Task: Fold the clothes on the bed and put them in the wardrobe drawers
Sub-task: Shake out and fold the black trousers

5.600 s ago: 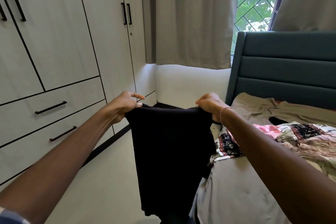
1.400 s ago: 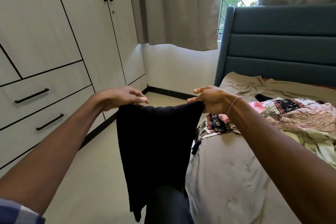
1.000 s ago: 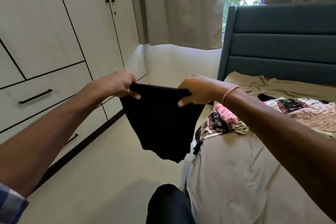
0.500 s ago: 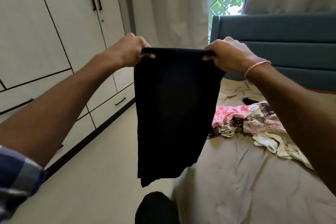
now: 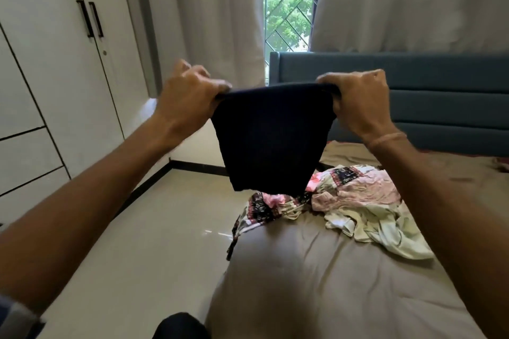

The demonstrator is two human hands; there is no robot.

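To your left, the floor point(image 5: 154, 242) lies open between the wardrobe point(image 5: 55, 77) and the bed point(image 5: 316, 283). The near part of the bed in front of you is bare sheet. Farther up, a pile of clothes point(image 5: 358, 201) fills the middle, and the headboard point(image 5: 440, 107) walls off the far end. The black cloth point(image 5: 270, 140), stretched between your left hand point(image 5: 190, 99) and right hand point(image 5: 358, 102), hangs in front of that pile.

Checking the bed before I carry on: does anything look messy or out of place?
Yes. A heap of unfolded clothes lies crumpled on the bed, and its patterned piece droops over the bed's edge toward the floor. The black garment, gripped by the left hand and right hand, hangs straight down.
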